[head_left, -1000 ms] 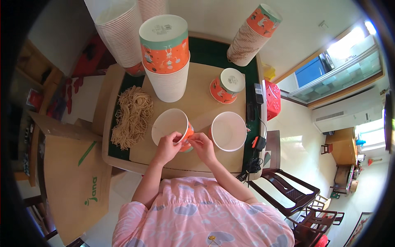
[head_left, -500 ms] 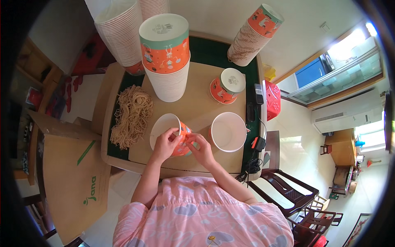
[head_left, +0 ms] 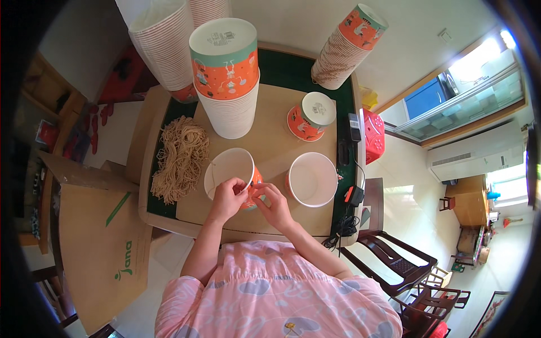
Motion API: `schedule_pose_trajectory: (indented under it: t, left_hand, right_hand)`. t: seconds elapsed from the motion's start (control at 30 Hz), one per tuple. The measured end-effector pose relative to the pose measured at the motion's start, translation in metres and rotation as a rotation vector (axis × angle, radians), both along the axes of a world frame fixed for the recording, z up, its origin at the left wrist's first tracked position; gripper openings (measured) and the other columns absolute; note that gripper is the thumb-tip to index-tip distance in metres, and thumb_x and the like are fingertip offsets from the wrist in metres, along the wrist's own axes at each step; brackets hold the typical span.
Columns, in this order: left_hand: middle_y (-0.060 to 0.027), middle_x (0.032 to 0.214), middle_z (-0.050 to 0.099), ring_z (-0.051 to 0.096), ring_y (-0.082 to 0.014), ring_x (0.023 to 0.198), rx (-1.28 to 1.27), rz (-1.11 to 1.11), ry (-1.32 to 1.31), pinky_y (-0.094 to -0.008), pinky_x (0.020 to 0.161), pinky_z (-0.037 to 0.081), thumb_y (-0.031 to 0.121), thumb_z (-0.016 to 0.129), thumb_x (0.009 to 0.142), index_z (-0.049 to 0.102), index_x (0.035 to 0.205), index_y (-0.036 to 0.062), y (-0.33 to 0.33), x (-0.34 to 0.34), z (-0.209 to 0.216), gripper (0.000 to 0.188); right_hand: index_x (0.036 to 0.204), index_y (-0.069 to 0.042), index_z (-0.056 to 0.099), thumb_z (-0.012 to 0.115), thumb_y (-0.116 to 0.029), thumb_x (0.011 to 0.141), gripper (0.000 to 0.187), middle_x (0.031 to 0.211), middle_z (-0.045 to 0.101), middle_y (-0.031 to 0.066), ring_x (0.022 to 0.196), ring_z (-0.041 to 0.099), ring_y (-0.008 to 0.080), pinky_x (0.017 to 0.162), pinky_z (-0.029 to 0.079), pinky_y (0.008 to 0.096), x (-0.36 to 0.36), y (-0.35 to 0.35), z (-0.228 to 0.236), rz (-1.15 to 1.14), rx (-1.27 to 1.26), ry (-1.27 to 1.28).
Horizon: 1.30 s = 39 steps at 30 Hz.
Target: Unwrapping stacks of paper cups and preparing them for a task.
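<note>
A white-lined paper bucket (head_left: pixel 225 163) with an orange and green outside leans in front of me at the table's near side. My left hand (head_left: pixel 228 200) grips its near right rim with bent fingers. Against the bucket's orange wall, my right hand (head_left: pixel 274 207) has thumb and fingertips pinched together; whatever lies between them is too small to make out. A thin cord shows inside the bucket, near its left wall. Just right of my hands stands a second paper bucket (head_left: pixel 313 180), open side up. To the left lies a tangled bundle of beige cords (head_left: pixel 180 160).
Tall stacks of upturned paper buckets (head_left: pixel 228 107) rise at the back left, another stack (head_left: pixel 344 50) at the back right. A short upturned pair (head_left: pixel 315 112) sits nearer. Along the right edge lie a black adapter (head_left: pixel 354 196) and cables. A big carton (head_left: pixel 101 242) stands left, a dark chair (head_left: pixel 394 262) right.
The bucket at my hands has tipped and turned, so more of its white inside shows. My left hand has shifted slightly down; both hands stay close together at the bucket's side.
</note>
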<state>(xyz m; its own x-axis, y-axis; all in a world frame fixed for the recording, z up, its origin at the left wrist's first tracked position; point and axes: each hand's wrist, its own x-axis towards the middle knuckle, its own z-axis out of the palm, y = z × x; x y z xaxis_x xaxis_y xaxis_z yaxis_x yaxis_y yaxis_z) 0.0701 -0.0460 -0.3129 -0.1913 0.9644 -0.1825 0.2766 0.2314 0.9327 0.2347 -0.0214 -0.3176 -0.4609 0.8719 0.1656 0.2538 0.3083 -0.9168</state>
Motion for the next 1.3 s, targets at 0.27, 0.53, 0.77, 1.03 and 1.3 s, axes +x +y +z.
schedule_pose_trajectory:
  t: [0.27,0.53,0.77,1.03,1.3]
  left_hand:
    - [-0.0092,0.077,0.066,0.063,-0.0143,0.069,0.004,-0.023,-0.032,-0.0274,0.065,0.051,0.001,0.062,0.076,0.062,0.088,-0.0031,0.003,0.003,0.003,0.012]
    - [-0.0121,0.078,0.068,0.065,-0.0157,0.071,0.021,-0.055,-0.018,-0.0278,0.066,0.051,0.002,0.06,0.077,0.063,0.091,-0.0038,0.003,0.009,0.002,0.016]
    - [-0.0137,0.077,0.067,0.066,-0.0184,0.069,0.046,-0.088,0.016,-0.0294,0.064,0.051,0.001,0.058,0.076,0.064,0.093,-0.0017,0.002,0.013,0.01,0.018]
    - [-0.0146,0.077,0.067,0.067,-0.0217,0.069,0.086,-0.082,0.064,-0.0303,0.063,0.051,0.002,0.059,0.077,0.064,0.095,0.0003,0.002,0.016,0.01,0.019]
    - [-0.0149,0.078,0.066,0.066,-0.0239,0.07,0.111,-0.089,0.103,-0.032,0.063,0.05,0.003,0.06,0.078,0.064,0.096,0.0006,0.0,0.019,0.014,0.019]
  right_hand:
    - [0.084,-0.003,0.058,0.066,-0.001,0.075,0.012,0.102,0.061,0.0112,0.095,0.057,0.0283,0.081,0.046,0.0358,0.001,0.0,0.003,0.045,0.146,-0.007]
    - [0.085,-0.001,0.058,0.064,0.0,0.077,0.009,0.091,0.062,0.0115,0.087,0.059,0.0275,0.076,0.048,0.0348,0.004,0.0,0.002,-0.025,0.021,-0.007]
    - [0.087,0.001,0.059,0.064,-0.002,0.079,0.01,0.085,0.061,0.013,0.078,0.062,0.0234,0.072,0.051,0.0307,0.0,0.006,-0.003,-0.16,-0.027,-0.044]
    - [0.084,0.0,0.058,0.065,-0.005,0.076,0.012,0.082,0.059,0.0154,0.076,0.061,0.0309,0.065,0.049,0.0374,0.001,0.009,-0.005,-0.156,-0.005,-0.089]
    - [0.083,0.001,0.058,0.065,-0.005,0.076,0.012,0.081,0.059,0.0161,0.075,0.061,0.032,0.065,0.049,0.0377,0.003,0.011,-0.001,-0.134,-0.027,-0.116]
